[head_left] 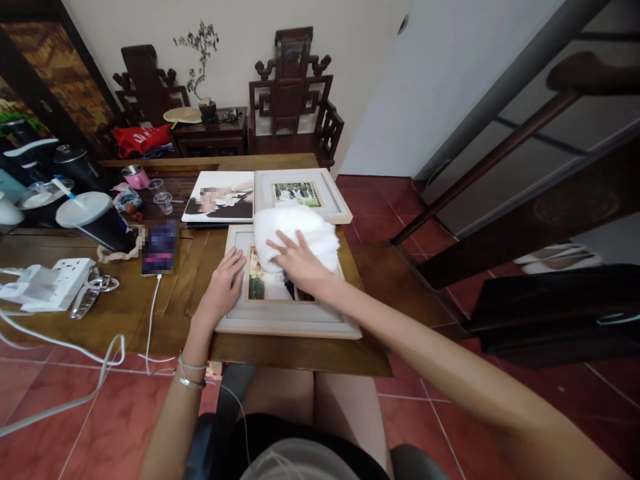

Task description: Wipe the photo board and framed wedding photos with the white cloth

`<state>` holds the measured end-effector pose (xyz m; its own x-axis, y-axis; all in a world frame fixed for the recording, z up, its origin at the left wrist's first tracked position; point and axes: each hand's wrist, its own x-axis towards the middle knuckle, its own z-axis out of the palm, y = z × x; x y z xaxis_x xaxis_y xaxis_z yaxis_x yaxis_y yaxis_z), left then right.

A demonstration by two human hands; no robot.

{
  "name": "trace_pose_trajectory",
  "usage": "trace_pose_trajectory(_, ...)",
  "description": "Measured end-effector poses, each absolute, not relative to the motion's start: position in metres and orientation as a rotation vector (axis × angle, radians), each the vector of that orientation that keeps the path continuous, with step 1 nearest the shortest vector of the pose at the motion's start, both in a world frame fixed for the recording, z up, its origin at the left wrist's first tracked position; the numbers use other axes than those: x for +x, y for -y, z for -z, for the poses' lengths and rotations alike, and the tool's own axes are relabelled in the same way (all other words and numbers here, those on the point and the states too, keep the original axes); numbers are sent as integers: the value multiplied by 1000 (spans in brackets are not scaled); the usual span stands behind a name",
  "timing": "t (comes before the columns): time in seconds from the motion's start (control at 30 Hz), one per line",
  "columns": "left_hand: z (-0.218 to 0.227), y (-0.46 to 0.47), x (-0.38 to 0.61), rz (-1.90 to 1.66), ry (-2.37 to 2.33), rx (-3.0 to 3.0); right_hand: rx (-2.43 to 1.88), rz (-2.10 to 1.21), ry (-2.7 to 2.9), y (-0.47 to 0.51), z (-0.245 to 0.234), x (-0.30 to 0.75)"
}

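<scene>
A light wooden picture frame (295, 327) lies flat near the table's front edge, with a photo (257, 283) showing in its mat. My right hand (295, 259) rests with spread fingers on a folded white towel (315, 230), which covers the frame's upper part and some of the photo. At the frame's left border lies my left hand (225, 283), fingers stretched along it and holding nothing. Just behind, a second picture frame (337, 197) touches or nearly touches the towel. Left of that one is a photo panel (217, 183).
On the table's left stand a lidded cup with straw (100, 217), a phone (160, 248) on a charging cable, a white power strip (65, 283) and a pink cup (135, 177). Dark wooden chairs (293, 100) are behind. A wooden railing (480, 173) rises at the right.
</scene>
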<state>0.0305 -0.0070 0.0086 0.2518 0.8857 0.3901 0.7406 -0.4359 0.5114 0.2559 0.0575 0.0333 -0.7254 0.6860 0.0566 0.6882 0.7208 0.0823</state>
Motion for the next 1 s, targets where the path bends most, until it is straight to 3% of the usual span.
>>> trace_pose_trajectory(0.2, -10, 9, 32, -937, -1542, 2293, -1294, 75, 2899, -34, -57, 316)
trace_pose_trajectory(0.47, -10, 9, 33, -913, -1542, 2311, -1150, -390, 3075, 51, -102, 311)
trace_pose_trajectory(0.8, -8, 8, 31, -924, -1501, 2306, -1449, 102, 2817, -20, -77, 264)
trace_pose_trajectory(1.0, -11, 9, 32, -922, -1533, 2284, -1402, -51, 2891, 20, -77, 259)
